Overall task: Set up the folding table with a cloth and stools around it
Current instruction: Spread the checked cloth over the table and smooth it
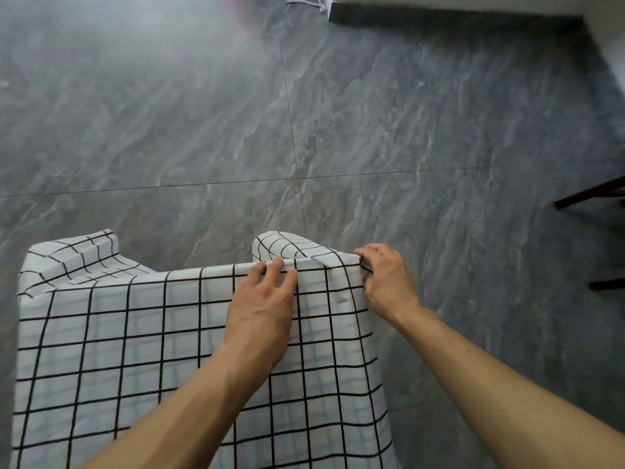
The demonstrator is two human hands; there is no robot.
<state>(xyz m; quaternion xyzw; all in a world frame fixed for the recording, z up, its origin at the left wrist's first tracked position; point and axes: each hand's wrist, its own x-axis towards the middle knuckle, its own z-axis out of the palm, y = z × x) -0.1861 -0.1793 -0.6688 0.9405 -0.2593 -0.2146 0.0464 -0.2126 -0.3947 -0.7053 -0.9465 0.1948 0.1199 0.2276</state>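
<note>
so the checked cloth [135, 350] is draped over the worktop, filling the frame from 6 to 9 o'clock. left hand [260, 309] lies flat on it, fingers spread at the far edge. right hand [389, 282] at 3 o'clock of it, fingers pinching the cloth's corner. grey tiled floor [338, 113] beyond

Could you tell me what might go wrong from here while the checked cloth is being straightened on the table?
1. The right hand pinches the cloth at the far right corner; a hard tug could drag the whole sheet sideways, as the left hand only rests on it near the far edge.
2. The far overhang is bunched into uneven folds, so the cloth may end up hanging crooked.
3. Dark furniture legs stand close on the right and could catch a foot.
</note>
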